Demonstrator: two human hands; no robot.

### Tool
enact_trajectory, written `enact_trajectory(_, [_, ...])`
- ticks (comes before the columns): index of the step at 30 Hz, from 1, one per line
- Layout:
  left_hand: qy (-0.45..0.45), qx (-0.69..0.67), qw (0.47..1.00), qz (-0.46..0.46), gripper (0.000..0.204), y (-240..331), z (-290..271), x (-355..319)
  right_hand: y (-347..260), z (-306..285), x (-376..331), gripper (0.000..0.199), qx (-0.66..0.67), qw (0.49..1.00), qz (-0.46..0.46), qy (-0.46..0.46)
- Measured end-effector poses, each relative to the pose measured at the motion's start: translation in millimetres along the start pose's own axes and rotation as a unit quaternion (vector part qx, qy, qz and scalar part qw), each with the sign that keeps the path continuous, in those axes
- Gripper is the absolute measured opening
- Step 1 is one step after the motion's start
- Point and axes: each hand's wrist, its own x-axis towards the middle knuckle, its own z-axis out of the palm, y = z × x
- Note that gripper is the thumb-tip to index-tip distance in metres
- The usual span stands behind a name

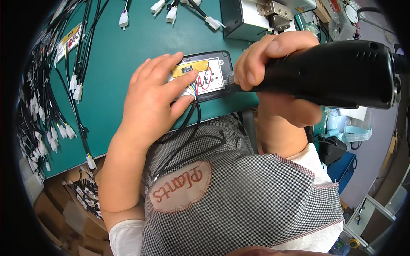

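My right hand (273,64) is wrapped round a thick black electric screwdriver (329,74). The tool lies nearly level, and its ribbed metal nose touches or hovers at the right end of a shallow black plastic case (223,57); the tip's exact contact is hidden. Inside the case sits a white circuit board (217,76) with a yellow-taped part (200,66) and thin coloured wires (195,87). Across the left end of the case my left hand (156,91) holds it, fingers on the far side and thumb nearer me by the wires. Black cables (197,113) run from the case to my lap.
Bundles of black cables with white connectors (53,132) fill the left of the green bench (113,47). Another circuit board (68,42) lies among them. More connectors (171,15) lie at the back, beside a metal-and-black machine (247,21). A blue bin (344,168) stands lower right.
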Motion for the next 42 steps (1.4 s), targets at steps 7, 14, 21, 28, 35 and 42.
enact_trajectory(7, [-0.014, 0.0, 1.0, -0.002, 0.048, 1.3, 0.4, 1.4, 8.8, -14.5, -8.4, 0.085, 0.137, 0.986, -0.013, 0.095])
enact_trajectory(14, [-0.016, 0.008, 1.0, -0.009, 0.045, 3.6, -1.6, 3.8, -44.5, -99.0, 35.8, 0.085, 0.028, 0.987, -0.118, 0.105])
enact_trajectory(21, [-0.034, 0.003, 0.999, 0.006, 0.053, 2.9, -2.7, 7.5, -41.8, -39.3, 71.4, 0.071, -0.085, 0.896, -0.166, 0.403])
enact_trajectory(28, [-0.034, -0.001, 0.999, 0.013, 0.055, 0.9, -3.4, 6.9, -39.4, -52.1, 59.0, 0.078, -0.011, 0.973, -0.08, 0.215])
enact_trajectory(35, [-0.034, -0.034, 0.998, -0.034, 0.067, -14.3, -19.4, -11.5, -27.0, -28.5, 38.3, 0.093, 0.129, 0.983, -0.029, -0.125])
enact_trajectory(42, [0.042, -0.07, 0.995, -0.056, 0.065, -20.8, -4.2, -18.3, 4.9, 35.7, 26.6, 0.091, 0.147, 0.98, -0.031, -0.132])
